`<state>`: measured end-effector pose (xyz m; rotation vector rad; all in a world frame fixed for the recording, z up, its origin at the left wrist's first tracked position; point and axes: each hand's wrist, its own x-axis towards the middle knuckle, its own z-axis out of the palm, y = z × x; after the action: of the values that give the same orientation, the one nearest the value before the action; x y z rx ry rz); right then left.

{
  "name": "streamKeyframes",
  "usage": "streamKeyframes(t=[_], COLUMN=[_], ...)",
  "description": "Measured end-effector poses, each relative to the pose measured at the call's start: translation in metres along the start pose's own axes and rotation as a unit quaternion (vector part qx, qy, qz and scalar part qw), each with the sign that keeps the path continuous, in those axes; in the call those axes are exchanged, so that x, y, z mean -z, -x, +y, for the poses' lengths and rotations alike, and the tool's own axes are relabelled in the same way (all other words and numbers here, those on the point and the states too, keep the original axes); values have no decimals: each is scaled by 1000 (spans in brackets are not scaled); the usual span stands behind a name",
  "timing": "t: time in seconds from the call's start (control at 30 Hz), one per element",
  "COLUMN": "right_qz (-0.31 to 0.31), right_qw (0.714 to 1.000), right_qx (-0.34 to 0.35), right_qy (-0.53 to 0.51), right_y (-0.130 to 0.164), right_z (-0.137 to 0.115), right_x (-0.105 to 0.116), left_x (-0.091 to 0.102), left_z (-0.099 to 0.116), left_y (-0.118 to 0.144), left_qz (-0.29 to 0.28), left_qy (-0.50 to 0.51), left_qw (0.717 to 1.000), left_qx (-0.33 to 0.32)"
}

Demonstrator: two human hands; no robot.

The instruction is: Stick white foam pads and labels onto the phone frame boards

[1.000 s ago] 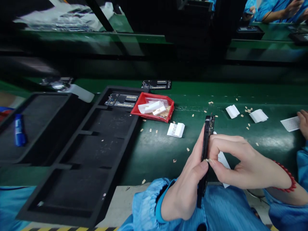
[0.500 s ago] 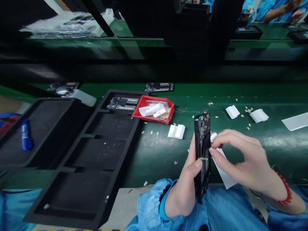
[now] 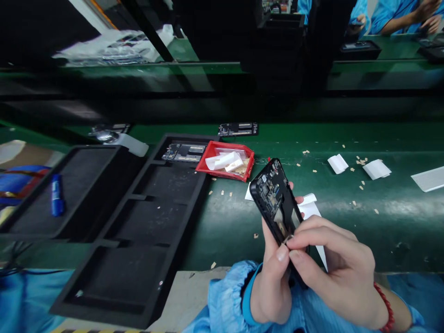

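An opened smartphone (image 3: 277,196), its circuit board bare at the upper end, leans tilted in my left hand (image 3: 272,286). The left fingers wrap behind it and the thumb presses on its near edge. My right hand (image 3: 333,263) is closed in a pinch over the phone's lower half, beside the left thumb. At those fingertips a small thin strip (image 3: 287,239) shows; its exact kind is too small to tell. The right hand covers the lower part of the phone. Behind the hands lies a folded white paper sheet (image 3: 310,208), partly hidden.
A black compartment tray (image 3: 180,240) holds a phone frame (image 3: 183,152) at its far end. Across its edge sits a red bin (image 3: 225,173) with papers. Folded papers (image 3: 377,169) and tan scraps dot the green bench. A blue marker (image 3: 56,196) lies left. Co-workers' hands (image 3: 428,18) show behind.
The phone has turned from nearly edge-on to show its inner face, leaning left. My right hand has come lower and left, its fingertips now meeting the left thumb. The view has shifted slightly.
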<state>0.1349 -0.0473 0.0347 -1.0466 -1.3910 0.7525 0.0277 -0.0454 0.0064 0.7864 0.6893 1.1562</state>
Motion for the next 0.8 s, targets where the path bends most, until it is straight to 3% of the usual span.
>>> streamKeyframes(t=[0.23, 0.47, 0.6, 0.8], right_qz=[-8, -80, -113, -49], right_qw=[999, 989, 982, 989], right_qx=[-33, -84, -103, -110], right_qy=[-31, -92, -108, -88], right_y=[1, 0, -1, 0], right_z=[0, 3, 3, 8], right_x=[-2, 4, 9, 4], left_x=[4, -4, 1, 19], left_z=[-8, -9, -10, -13], left_y=[9, 6, 4, 0], left_qz=[14, -10, -55, -113], left_qy=[-13, 11, -24, -86], left_qw=[1000, 998, 994, 987], left_qx=[-4, -69, -92, -79])
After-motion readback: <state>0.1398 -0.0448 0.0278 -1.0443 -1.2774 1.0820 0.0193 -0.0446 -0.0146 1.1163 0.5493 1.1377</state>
